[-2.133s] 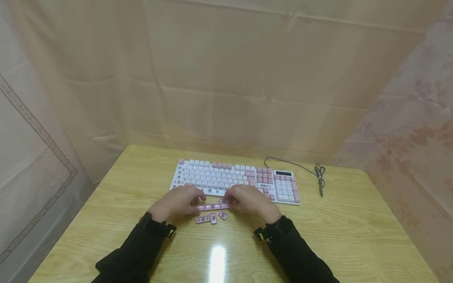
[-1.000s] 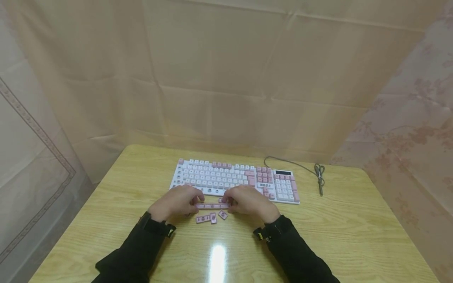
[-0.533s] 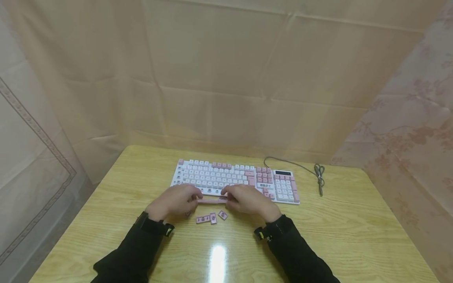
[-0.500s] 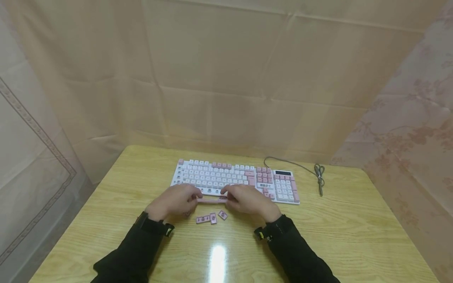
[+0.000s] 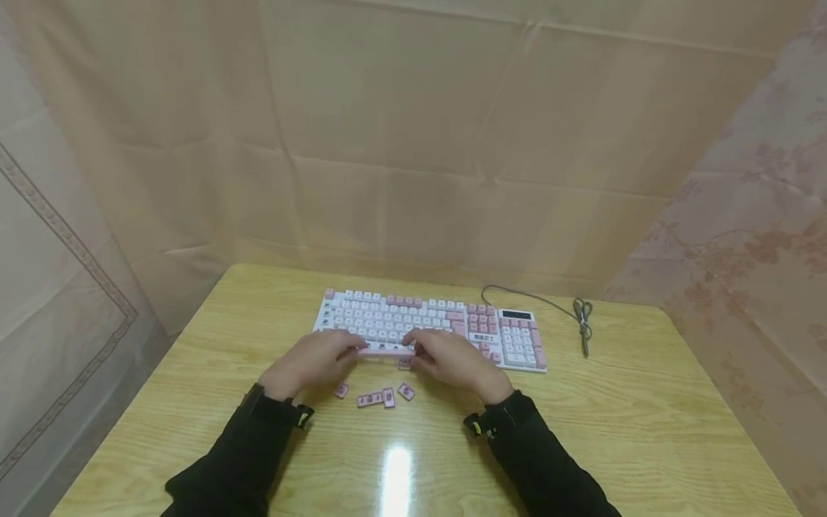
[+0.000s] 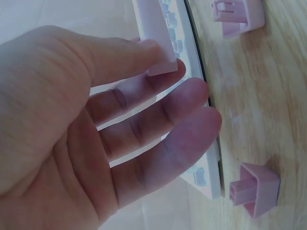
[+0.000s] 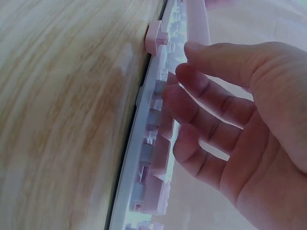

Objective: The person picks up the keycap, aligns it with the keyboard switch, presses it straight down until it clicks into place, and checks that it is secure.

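A long pink spacebar keycap (image 5: 386, 353) spans the gap between both hands at the front row of a white and pink keyboard (image 5: 377, 324). My left hand (image 5: 313, 362) pinches its left end between thumb and forefinger; in the left wrist view the other fingers reach out over the keyboard's edge. At the opposite end, my right hand (image 5: 455, 362) grips the spacebar (image 7: 197, 21) with thumb and forefinger, its remaining fingers bent above pink keys. Bare switches (image 6: 199, 176) show at the keyboard's left corner in the left wrist view.
Several loose pink keycaps lie on the wooden table, underside up: one near the left hand (image 5: 341, 390), a wide one (image 5: 370, 399), a tilted one (image 5: 405, 391), and one by the keyboard's front edge (image 5: 404, 364). A tied grey cable (image 5: 583, 319) lies at the back right.
The spacebar has been lifted from the table before the keyboard, turned over from underside up, and carried forward onto the front key row. Both hands moved forward; a keycap by the left hand is uncovered.
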Available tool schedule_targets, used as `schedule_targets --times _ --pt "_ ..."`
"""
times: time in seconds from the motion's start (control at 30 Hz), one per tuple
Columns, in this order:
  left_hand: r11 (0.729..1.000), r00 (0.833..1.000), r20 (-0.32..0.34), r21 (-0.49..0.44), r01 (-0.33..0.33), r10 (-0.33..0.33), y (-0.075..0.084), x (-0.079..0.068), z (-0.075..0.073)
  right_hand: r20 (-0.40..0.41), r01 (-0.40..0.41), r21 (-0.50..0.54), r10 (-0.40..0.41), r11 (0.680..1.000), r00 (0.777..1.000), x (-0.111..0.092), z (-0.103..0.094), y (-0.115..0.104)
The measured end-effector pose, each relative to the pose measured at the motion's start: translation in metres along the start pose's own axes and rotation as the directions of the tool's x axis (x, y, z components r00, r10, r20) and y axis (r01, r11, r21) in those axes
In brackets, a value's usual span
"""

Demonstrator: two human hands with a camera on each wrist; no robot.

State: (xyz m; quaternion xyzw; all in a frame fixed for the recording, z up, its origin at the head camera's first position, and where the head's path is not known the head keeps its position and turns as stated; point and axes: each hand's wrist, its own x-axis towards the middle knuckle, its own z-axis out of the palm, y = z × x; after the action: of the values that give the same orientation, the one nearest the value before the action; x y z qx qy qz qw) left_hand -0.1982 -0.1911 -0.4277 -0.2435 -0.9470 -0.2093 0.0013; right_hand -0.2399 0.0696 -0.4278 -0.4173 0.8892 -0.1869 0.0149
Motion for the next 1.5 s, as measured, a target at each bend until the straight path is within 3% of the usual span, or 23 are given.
schedule_targets --times 0.13,0.4,0.73,1.03,1.5 --pt "0.999 0.999 -0.022 0.018 0.027 -0.026 -0.0012 -0.0002 0.0001 -0.039 0.016 -0.023 -0.017 1.000 0.999 0.0003 -0.0003 0.0009" --pt "0.999 0.996 -0.084 0.033 0.018 -0.015 -0.0011 0.0009 -0.0046 -0.118 0.010 -0.021 -0.012 1.000 0.993 0.0016 0.0007 0.0020" --pt "0.999 0.996 -0.074 0.027 0.042 -0.039 0.0003 0.0030 -0.0059 -0.170 -0.019 -0.046 0.011 0.999 0.985 0.0047 0.0014 0.0022" --pt "1.000 0.995 -0.101 0.019 -0.010 0.011 -0.0005 0.0016 -0.0059 -0.179 -0.052 -0.036 0.044 0.998 0.983 0.0053 0.0019 0.0002" --pt "0.999 0.990 -0.142 0.051 0.015 -0.007 -0.0030 0.0035 -0.0031 -0.173 -0.049 -0.126 0.027 0.991 0.985 0.0049 0.0010 -0.0033"
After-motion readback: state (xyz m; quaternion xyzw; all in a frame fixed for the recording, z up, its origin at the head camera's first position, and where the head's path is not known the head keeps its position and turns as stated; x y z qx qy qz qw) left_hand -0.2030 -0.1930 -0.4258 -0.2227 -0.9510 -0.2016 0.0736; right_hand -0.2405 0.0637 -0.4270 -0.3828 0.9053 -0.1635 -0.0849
